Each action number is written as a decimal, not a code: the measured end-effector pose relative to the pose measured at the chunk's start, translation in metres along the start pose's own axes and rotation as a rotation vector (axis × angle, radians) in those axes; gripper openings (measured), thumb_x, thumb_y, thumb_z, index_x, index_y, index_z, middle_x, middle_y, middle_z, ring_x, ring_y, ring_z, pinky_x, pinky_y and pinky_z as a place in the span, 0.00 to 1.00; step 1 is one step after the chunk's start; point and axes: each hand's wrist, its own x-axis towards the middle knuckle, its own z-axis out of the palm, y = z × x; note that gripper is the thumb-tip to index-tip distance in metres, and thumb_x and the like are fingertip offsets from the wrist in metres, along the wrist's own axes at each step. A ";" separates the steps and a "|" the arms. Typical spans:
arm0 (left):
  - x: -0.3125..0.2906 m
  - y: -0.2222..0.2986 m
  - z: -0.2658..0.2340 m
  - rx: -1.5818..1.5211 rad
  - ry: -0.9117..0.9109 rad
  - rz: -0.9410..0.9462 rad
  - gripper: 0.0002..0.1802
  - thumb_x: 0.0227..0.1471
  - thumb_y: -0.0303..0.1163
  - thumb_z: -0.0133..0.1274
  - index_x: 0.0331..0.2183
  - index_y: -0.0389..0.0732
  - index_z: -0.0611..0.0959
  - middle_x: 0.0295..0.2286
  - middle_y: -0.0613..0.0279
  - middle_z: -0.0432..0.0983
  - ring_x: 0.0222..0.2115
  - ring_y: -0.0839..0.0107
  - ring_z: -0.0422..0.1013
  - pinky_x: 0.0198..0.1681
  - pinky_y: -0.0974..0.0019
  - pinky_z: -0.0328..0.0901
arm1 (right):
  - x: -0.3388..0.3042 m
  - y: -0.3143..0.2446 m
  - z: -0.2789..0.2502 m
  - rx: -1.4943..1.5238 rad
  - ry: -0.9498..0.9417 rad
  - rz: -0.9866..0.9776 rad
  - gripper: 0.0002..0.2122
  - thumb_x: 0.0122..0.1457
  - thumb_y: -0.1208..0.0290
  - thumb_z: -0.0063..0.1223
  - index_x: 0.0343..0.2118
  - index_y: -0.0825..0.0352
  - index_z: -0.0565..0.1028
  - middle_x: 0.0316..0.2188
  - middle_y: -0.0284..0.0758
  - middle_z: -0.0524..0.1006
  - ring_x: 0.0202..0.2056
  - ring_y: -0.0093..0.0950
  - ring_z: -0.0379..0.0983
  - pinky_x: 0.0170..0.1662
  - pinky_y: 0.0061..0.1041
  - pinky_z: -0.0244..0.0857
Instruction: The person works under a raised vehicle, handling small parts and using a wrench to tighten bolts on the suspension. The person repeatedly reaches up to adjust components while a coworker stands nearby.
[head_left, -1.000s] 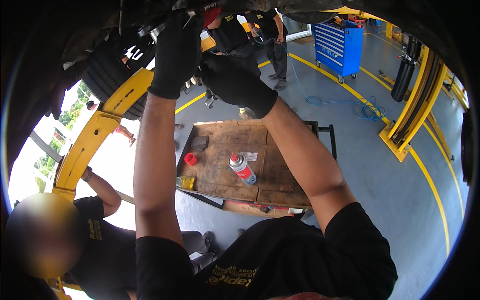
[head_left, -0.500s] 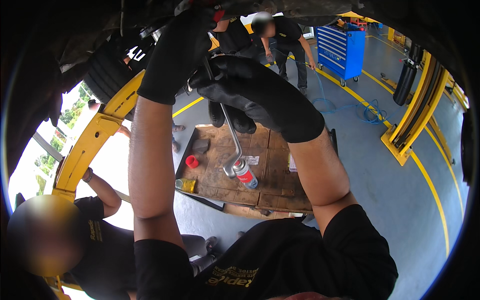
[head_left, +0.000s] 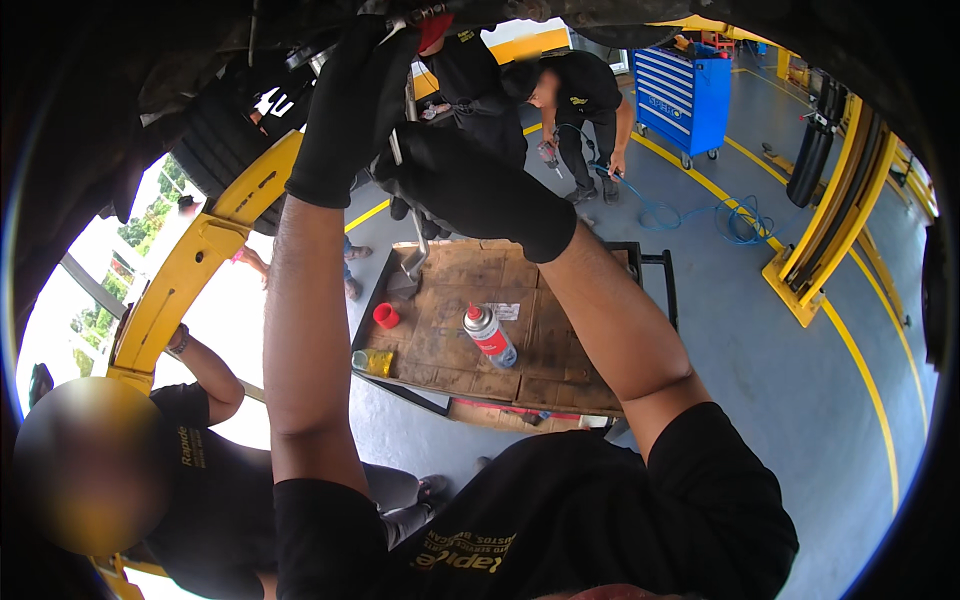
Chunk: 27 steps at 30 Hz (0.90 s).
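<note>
Above the far-left corner of the cart (head_left: 436,405), my right hand (head_left: 455,180) grips a bent metal tool (head_left: 414,262) — what my left hand's (head_left: 355,110) fingers hold, I can't tell.

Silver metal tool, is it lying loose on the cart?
No, the black-gloved right hand is closed around the silver metal tool, whose lower end shows just below the hand.

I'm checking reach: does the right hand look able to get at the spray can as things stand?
Probably not as it is: the right hand seems occupied gripping a metal tool. Nothing visible blocks the way down to the spray can standing on cardboard.
</note>
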 end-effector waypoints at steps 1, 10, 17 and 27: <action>-0.002 -0.002 0.001 -0.198 -0.020 -0.127 0.22 0.56 0.16 0.54 0.53 0.38 0.80 0.48 0.55 0.76 0.43 0.62 0.77 0.46 0.66 0.71 | 0.000 -0.012 -0.007 0.092 -0.033 0.025 0.10 0.68 0.66 0.55 0.43 0.68 0.75 0.26 0.36 0.80 0.23 0.24 0.77 0.26 0.24 0.69; 0.038 0.011 -0.006 -0.896 -0.149 -0.881 0.14 0.60 0.33 0.58 0.44 0.36 0.86 0.38 0.62 0.83 0.38 0.75 0.77 0.43 0.72 0.71 | -0.004 -0.084 -0.070 0.697 0.052 0.449 0.11 0.67 0.63 0.56 0.44 0.66 0.81 0.25 0.36 0.80 0.20 0.20 0.73 0.23 0.19 0.64; 0.021 0.000 0.000 -0.597 -0.168 -0.430 0.19 0.61 0.26 0.56 0.53 0.36 0.79 0.40 0.58 0.81 0.38 0.68 0.78 0.44 0.70 0.71 | -0.008 -0.051 -0.055 0.073 0.013 0.071 0.13 0.61 0.77 0.56 0.50 0.69 0.78 0.38 0.42 0.81 0.38 0.31 0.79 0.43 0.26 0.73; -0.002 -0.027 0.007 0.322 0.049 0.299 0.26 0.49 0.16 0.57 0.52 0.38 0.80 0.45 0.47 0.76 0.47 0.49 0.75 0.52 0.55 0.70 | -0.001 0.078 0.032 -0.339 0.113 -0.077 0.13 0.64 0.73 0.55 0.49 0.73 0.74 0.35 0.45 0.79 0.38 0.37 0.80 0.39 0.31 0.74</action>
